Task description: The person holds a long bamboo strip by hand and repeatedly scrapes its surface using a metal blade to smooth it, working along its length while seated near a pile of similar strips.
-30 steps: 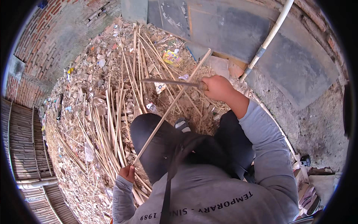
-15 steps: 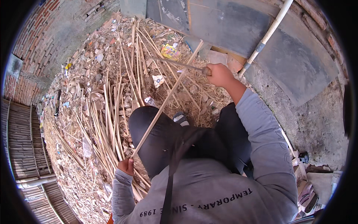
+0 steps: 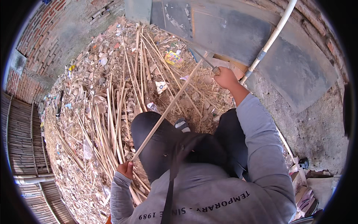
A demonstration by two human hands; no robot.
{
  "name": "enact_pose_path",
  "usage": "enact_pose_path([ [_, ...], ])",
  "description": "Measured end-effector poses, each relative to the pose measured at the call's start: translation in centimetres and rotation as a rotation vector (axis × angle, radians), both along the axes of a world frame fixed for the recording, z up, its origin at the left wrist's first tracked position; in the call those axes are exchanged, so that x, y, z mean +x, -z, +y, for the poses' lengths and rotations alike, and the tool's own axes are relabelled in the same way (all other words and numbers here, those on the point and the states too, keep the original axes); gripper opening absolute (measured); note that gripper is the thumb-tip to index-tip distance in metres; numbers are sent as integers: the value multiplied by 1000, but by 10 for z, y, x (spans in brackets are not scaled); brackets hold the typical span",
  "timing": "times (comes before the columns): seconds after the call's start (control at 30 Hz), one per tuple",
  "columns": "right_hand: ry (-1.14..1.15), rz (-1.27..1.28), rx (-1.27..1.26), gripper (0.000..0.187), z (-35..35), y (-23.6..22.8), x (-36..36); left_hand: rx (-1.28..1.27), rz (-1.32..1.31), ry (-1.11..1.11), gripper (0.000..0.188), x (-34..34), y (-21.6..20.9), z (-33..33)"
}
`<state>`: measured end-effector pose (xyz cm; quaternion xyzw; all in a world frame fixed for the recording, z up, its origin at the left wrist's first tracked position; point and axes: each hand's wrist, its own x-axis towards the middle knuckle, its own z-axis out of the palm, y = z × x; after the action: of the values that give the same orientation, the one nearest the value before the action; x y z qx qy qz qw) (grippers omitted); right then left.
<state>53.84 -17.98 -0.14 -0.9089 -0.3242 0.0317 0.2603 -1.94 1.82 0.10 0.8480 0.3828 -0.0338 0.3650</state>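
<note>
My left hand (image 3: 125, 169), at the lower left, is closed round the near end of a long pale bamboo strip (image 3: 164, 114). The strip slants up to the right across my knee. In my closed right hand (image 3: 226, 78) is the wooden handle of a long, thin-bladed knife (image 3: 203, 58). Its dark blade points up and left and meets or crosses the strip close to the far end; whether it touches I cannot tell. A pile of similar bamboo strips (image 3: 106, 127) lies on the ground beside my left knee, and more strips (image 3: 140, 61) lie farther ahead.
Rubble, shavings and litter cover the ground (image 3: 80, 100). A yellow wrapper (image 3: 173, 58) lies ahead. Grey panels (image 3: 227, 28) and a white pole (image 3: 269, 43) lean at the right. A brick wall (image 3: 43, 30) stands far left, above a slatted bamboo panel (image 3: 24, 134).
The knife blade has swung from nearly level to pointing more up and left, toward the strip's far end. My right hand has shifted slightly right; my left hand keeps its hold.
</note>
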Motion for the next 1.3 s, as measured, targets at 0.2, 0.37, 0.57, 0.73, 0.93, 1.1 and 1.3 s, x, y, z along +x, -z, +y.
enact_pose_path([
  [0.2,-63,-50,26,35,-4,-9,-2,-223,-8,-135,54,-12,9,0],
  [0.37,-283,-134,-71,25,0,-25,-33,-138,-49,-156,44,2,8,-1],
  [0.57,-429,-128,-149,25,10,-31,-51,425,-133,-67,30,56,-18,-40],
  [0.73,-449,-70,-118,25,12,-22,-50,581,-23,-107,38,55,12,-41],
  [0.93,-421,-87,-226,28,23,-31,-63,590,-44,-112,36,55,11,-40],
  [1.1,-196,-50,-181,27,21,-16,-33,543,-62,-107,41,59,18,-28],
  [1.3,-253,-132,-163,29,19,-33,-56,533,-54,-90,37,52,12,-29],
])
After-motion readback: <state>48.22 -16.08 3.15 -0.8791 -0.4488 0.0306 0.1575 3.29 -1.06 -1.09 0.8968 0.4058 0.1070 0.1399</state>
